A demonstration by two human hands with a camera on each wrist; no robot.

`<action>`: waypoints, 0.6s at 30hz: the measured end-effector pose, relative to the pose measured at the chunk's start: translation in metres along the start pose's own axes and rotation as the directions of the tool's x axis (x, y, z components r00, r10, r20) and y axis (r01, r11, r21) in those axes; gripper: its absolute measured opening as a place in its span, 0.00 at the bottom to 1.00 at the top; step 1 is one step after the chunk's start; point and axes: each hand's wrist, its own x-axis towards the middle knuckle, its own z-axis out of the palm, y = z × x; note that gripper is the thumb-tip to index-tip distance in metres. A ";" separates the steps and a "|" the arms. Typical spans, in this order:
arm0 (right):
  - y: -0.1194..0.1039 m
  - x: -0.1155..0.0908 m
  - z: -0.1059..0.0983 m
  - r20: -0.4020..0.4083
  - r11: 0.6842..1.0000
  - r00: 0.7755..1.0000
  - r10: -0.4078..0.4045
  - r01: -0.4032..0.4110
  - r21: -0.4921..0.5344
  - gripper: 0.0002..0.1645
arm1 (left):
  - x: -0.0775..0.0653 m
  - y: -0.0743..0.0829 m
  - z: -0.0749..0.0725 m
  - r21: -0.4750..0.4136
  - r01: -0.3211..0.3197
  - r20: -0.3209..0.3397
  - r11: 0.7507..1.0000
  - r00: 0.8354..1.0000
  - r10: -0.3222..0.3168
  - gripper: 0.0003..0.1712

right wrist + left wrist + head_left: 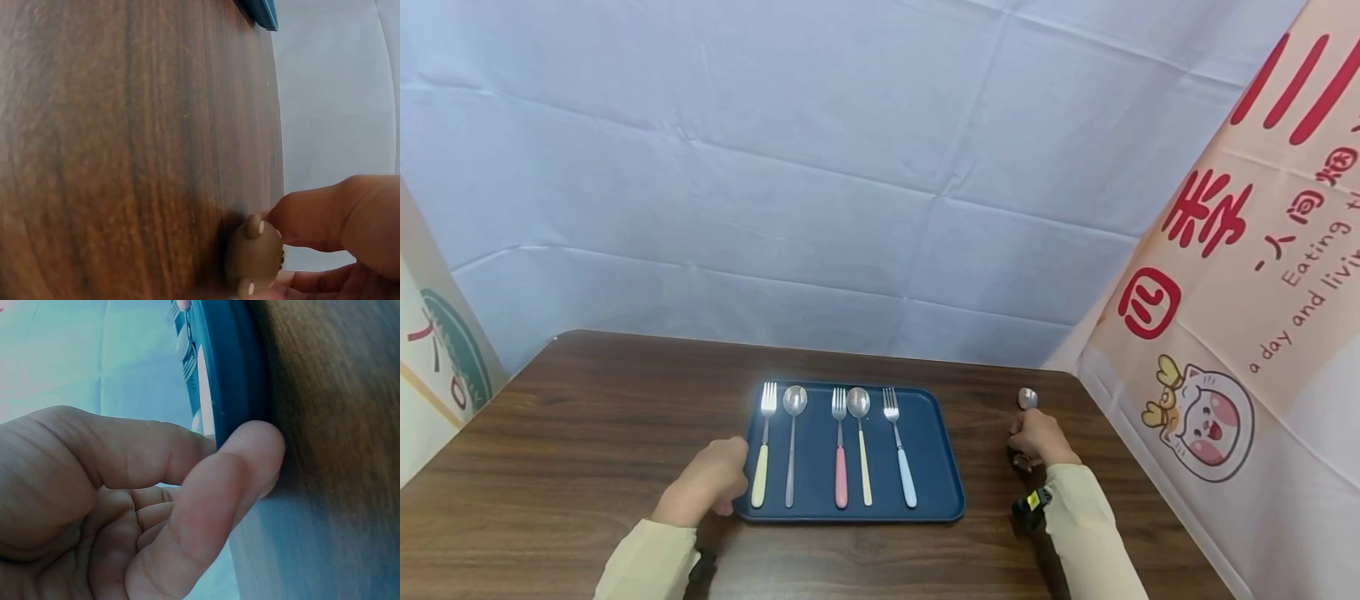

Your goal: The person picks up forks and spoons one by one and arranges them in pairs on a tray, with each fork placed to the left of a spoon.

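Observation:
My left hand (709, 477) pinches the left rim of a dark blue tray (936, 467), with the thumb over the edge and fingers beneath it in the left wrist view. Lying side by side on the tray are a yellow-handled fork (761, 475), an all-metal spoon (790, 471), a pink-handled fork (841, 479), a cream-handled spoon (866, 475) and a blue-handled fork (906, 479). To the right of the tray, my right hand (1039, 437) grips a small spoon (1027, 398) low at the table. Its brown, eared handle end (253, 257) shows in the right wrist view.
The dark wooden table (572, 450) extends around the tray. Pale cloth (737, 208) hangs behind its far edge, and a printed banner (1217, 333) stands along the right side. A wrist camera (1030, 508) sits on the right sleeve.

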 end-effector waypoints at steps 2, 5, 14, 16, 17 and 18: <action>0.001 0.001 0.000 -0.001 1.000 1.000 0.008 -0.008 0.021 0.03 | 0.000 0.000 0.000 0.001 0.003 0.001 1.000 1.000 -0.003 0.18; 0.002 0.001 0.000 -0.007 1.000 1.000 0.007 -0.007 0.024 0.01 | 0.000 0.000 0.000 -0.001 0.004 0.001 1.000 1.000 -0.004 0.18; 0.003 0.002 0.001 -0.014 0.998 0.999 0.032 -0.031 0.057 0.04 | 0.000 0.000 -0.001 -0.002 0.002 0.006 1.000 1.000 -0.002 0.19; 0.002 0.002 0.000 -0.009 0.997 0.999 0.035 -0.035 0.063 0.04 | 0.000 0.000 -0.001 -0.002 0.002 0.005 1.000 1.000 -0.002 0.19; 0.002 0.002 0.000 -0.008 0.997 0.999 0.035 -0.034 0.065 0.04 | 0.000 0.000 0.000 -0.002 0.002 0.006 1.000 1.000 -0.002 0.19; 0.002 0.002 0.000 -0.007 0.997 0.999 0.039 -0.039 0.066 0.04 | 0.000 0.000 0.000 -0.002 0.002 0.006 1.000 1.000 -0.002 0.20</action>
